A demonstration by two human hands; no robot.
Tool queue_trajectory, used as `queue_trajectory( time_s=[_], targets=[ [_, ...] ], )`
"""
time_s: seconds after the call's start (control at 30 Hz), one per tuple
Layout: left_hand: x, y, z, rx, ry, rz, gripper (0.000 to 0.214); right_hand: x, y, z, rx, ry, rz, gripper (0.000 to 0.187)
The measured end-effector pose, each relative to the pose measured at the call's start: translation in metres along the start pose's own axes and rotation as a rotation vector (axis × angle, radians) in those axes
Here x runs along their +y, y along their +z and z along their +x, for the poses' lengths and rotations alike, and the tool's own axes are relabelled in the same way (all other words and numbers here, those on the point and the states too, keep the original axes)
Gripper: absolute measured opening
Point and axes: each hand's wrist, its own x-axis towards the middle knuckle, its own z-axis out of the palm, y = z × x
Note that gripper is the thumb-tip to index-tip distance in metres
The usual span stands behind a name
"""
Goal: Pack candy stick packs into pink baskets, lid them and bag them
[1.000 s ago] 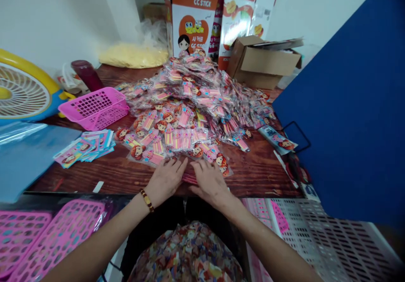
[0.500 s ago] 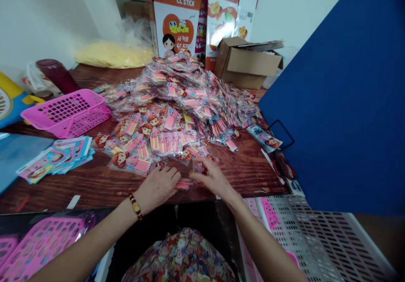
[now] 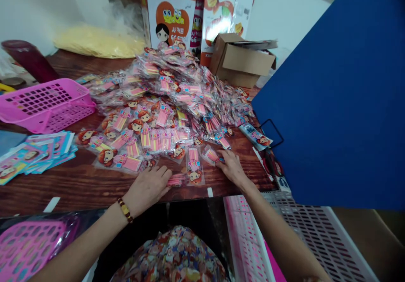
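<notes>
At the table's front edge my left hand [image 3: 151, 188] is closed around a small stack of pink stick packets [image 3: 176, 180], seen edge-on. My right hand [image 3: 233, 169], further right, has its fingertips closed at the right end of one clear stick packet [image 3: 210, 154]. Between the hands another stick packet [image 3: 194, 164] lies flat, its printed girl's head toward me. Beyond them rises a large heap of similar packets [image 3: 186, 88], with pink and yellow sticks inside clear wrappers.
A pink basket [image 3: 63, 105] and fanned printed cards [image 3: 47, 151] are on the left. An open carton [image 3: 247, 65] stands behind the heap. A blue panel [image 3: 332, 105] blocks the right side, with scissors [image 3: 272, 164] beside it. White crates [image 3: 316, 235] sit below the table's right edge.
My right hand has moved right, away from my left, and is now at a packet there. The flat packet between the hands has come into full view. The camera view has shifted slightly.
</notes>
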Motion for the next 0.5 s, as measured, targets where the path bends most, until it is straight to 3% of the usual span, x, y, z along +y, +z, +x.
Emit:
queue_trajectory(
  time_s=[0.13, 0.3, 0.4, 0.5],
  targets=[
    [-0.001, 0.004, -0.001, 0.025, -0.005, -0.019, 0.012, 0.012, -0.005, 0.007, -0.041, 0.169, 0.191, 0.023],
    [-0.002, 0.009, -0.001, 0.02, -0.02, 0.001, 0.012, 0.001, -0.01, 0.014, -0.093, 0.288, 0.046, 0.039],
    [-0.001, 0.01, -0.002, 0.033, -0.016, 0.003, 0.014, -0.01, -0.019, 0.016, -0.141, 0.374, -0.031, 0.035],
    [0.0, 0.01, -0.003, 0.036, -0.025, -0.006, 0.014, -0.022, -0.022, 0.014, -0.186, 0.439, 0.073, 0.027]
  ],
)
